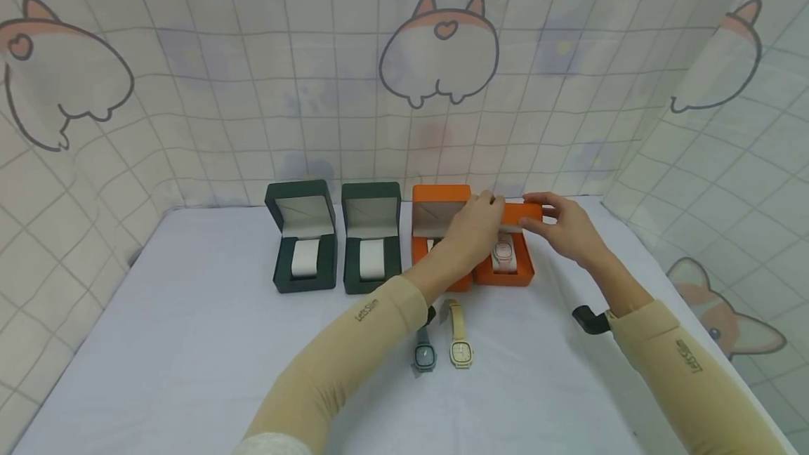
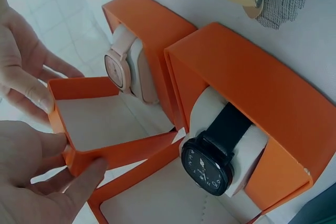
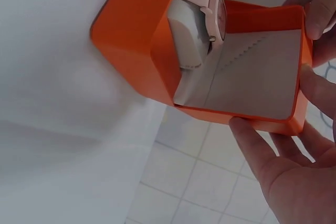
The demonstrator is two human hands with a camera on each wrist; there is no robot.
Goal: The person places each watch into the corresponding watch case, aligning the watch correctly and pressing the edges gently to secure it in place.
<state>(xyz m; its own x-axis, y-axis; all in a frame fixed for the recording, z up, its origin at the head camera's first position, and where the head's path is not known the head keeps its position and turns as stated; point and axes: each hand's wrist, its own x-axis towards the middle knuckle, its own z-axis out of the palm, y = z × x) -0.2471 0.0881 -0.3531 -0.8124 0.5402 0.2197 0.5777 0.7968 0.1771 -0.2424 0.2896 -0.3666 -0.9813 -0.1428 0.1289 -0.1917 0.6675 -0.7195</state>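
Note:
My left hand (image 1: 478,225) and right hand (image 1: 569,229) both grip the raised lid (image 1: 523,213) of the rightmost orange watch box (image 1: 522,277), one at each side. Fingers and thumb of the left hand pinch one lid corner in the left wrist view; the right hand (image 3: 289,177) holds the opposite corner. Inside that box a pink watch (image 3: 212,17) is wrapped around a white cushion. Beside it stands a second orange box (image 2: 252,72) with its lid up, and a black watch (image 2: 207,166) sits on its cushion, mostly behind my left forearm in the head view.
Two dark green boxes (image 1: 325,269) stand open to the left, each with a bare white cushion (image 1: 371,260). A blue-grey watch (image 1: 425,357) and a yellow watch (image 1: 461,352) lie on the white table (image 1: 189,343) in front. A tile-patterned curtain (image 1: 253,90) hangs behind.

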